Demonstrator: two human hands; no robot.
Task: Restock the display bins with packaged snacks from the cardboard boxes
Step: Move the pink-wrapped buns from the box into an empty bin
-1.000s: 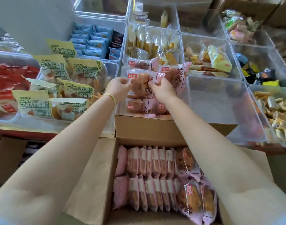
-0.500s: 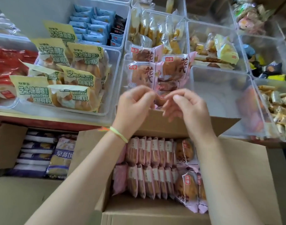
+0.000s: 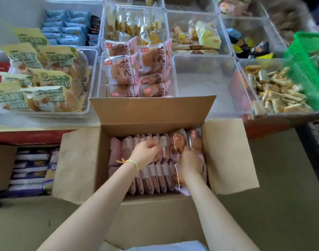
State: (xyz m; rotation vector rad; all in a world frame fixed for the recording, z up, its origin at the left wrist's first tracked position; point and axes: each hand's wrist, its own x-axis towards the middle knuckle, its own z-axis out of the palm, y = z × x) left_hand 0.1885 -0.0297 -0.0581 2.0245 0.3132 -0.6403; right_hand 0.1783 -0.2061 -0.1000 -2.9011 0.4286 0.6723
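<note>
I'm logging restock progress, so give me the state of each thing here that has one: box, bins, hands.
Cardboard box: open, flaps spread, pink packs standing in rows.
Pink-pack bin: partly filled.
Clear bin to its right: holds nothing.
Yellow-pack bin: full.
Left hand: in the box, fingers curled on the pack tops.
Right hand: in the box, on packs; grip unclear.

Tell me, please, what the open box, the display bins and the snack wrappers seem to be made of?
Box: brown corrugated cardboard, matte; plain flaps folded open.
Bins: clear hard plastic, probably acrylic; contents and neighbouring bins show through the walls.
Wrappers: thin glossy plastic film, pink print with a clear window showing the pastry; they crinkle and catch light.
</note>
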